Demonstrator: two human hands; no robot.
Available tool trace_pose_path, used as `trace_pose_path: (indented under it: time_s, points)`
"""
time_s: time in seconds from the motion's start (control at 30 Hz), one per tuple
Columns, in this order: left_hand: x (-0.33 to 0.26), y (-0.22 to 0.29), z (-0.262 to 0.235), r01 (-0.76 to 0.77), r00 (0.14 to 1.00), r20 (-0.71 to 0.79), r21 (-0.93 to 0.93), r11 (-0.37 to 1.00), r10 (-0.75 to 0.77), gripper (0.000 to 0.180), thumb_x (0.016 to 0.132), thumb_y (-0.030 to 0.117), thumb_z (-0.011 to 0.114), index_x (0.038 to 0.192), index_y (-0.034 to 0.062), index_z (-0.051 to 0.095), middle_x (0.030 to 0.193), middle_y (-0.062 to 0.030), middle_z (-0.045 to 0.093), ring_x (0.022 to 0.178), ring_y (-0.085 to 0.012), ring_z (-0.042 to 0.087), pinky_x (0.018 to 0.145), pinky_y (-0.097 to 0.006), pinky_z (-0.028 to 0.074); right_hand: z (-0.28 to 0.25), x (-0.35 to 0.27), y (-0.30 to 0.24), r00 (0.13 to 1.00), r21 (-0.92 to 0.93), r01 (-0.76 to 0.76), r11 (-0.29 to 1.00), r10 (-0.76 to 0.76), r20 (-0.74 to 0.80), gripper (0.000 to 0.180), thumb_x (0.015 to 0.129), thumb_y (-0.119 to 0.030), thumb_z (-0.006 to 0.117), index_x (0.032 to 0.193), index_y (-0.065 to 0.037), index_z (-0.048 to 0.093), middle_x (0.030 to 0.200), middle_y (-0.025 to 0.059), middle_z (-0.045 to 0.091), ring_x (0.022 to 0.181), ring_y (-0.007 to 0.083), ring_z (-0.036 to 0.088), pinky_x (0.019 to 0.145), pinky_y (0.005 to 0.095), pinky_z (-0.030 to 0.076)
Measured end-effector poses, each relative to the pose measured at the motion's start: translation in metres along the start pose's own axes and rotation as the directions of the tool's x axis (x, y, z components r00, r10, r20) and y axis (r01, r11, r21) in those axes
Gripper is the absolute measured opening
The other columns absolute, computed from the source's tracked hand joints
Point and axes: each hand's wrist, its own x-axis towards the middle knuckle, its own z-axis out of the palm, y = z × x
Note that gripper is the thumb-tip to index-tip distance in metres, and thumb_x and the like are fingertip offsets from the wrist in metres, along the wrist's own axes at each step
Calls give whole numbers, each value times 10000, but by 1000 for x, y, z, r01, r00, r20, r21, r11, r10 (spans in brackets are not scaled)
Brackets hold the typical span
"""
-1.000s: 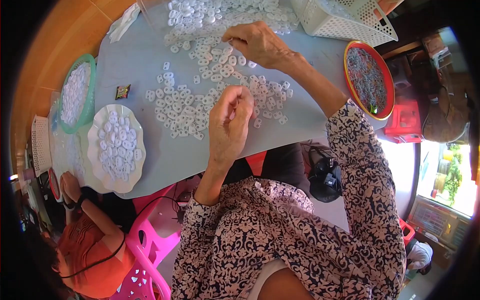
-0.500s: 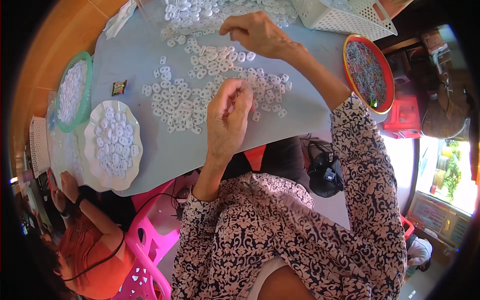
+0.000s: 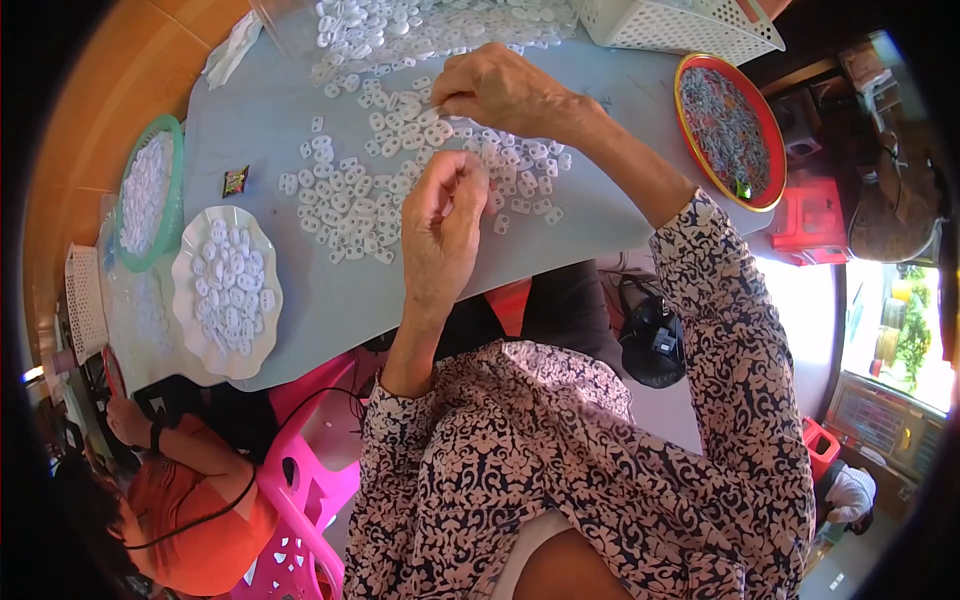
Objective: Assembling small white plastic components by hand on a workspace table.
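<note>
Small white oval plastic pieces with two holes [image 3: 350, 205] lie scattered over the grey-blue table. My left hand [image 3: 443, 225] is raised in front of them, fingers curled in toward the thumb; whatever lies inside the curl is hidden. Beyond it my right hand [image 3: 505, 92] reaches in from the right, its thumb and fingertips pinched together right at the pieces in the middle of the spread. Too little shows between those fingertips to name what they hold. A scalloped cream plate [image 3: 270, 335] holding more white pieces stands to the left.
A green basket [image 3: 174, 190] of white pieces stands at the left edge, near a small dark wrapped packet [image 3: 235, 181]. A red round tray [image 3: 776, 160] of grey bits and a white perforated basket [image 3: 650, 35] sit at the right. A person in orange [image 3: 200, 500] sits at left.
My right hand has come down and slightly left, nearer to the scattered pieces. My left hand has shifted slightly left, still curled. The whole view has shifted a little.
</note>
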Motion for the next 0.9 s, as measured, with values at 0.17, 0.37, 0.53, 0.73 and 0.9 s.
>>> trace_pose_path:
  time_s: [0.17, 0.37, 0.53, 0.73, 0.9]
  points:
    - [1, 1, 1, 11, 998, -62, -12, 1000, -12, 151, 921, 138, 498, 897, 3, 560, 704, -22, 527, 710, -100, 504, 660, -219, 387, -16, -15, -11, 972, 241, -232, 942, 233, 25, 147, 814, -105, 655, 925, -10, 678, 840, 72, 684, 750, 130, 633, 674, 273, 505]
    - [7, 0, 2, -45, 987, -157, -73, 996, 33, 182, 913, 196, 527, 855, 29, 568, 668, 4, 546, 590, -38, 433, 519, -185, 295, -19, -39, -27, 947, 519, -288, 805, 321, 27, 160, 846, -118, 656, 958, -4, 665, 791, 35, 671, 723, 64, 582, 654, 237, 489]
    - [11, 4, -1, 3, 987, -162, 99, 995, 13, 271, 940, 234, 494, 833, 4, 588, 669, -8, 525, 674, -81, 493, 622, -219, 380, -13, -55, -52, 963, 286, -20, 958, 96, -253, 111, 793, -74, 666, 887, -20, 643, 763, 81, 626, 637, 169, 594, 613, 298, 487]
    - [13, 7, 6, -52, 989, -124, 197, 979, 78, 267, 934, 233, 503, 806, 6, 562, 623, 13, 499, 560, -44, 409, 491, -217, 322, 0, -74, -61, 924, 105, 26, 994, 16, -382, 153, 802, -12, 628, 954, -26, 629, 854, 79, 631, 684, 188, 620, 629, 301, 501]
    - [7, 9, 6, -52, 987, -130, 270, 961, 90, 249, 934, 221, 518, 882, -9, 595, 660, 13, 540, 584, -44, 409, 527, -210, 334, -3, -84, -57, 887, 459, -163, 873, 334, -320, 133, 839, -47, 624, 963, -20, 662, 784, 45, 655, 678, 86, 591, 620, 246, 490]
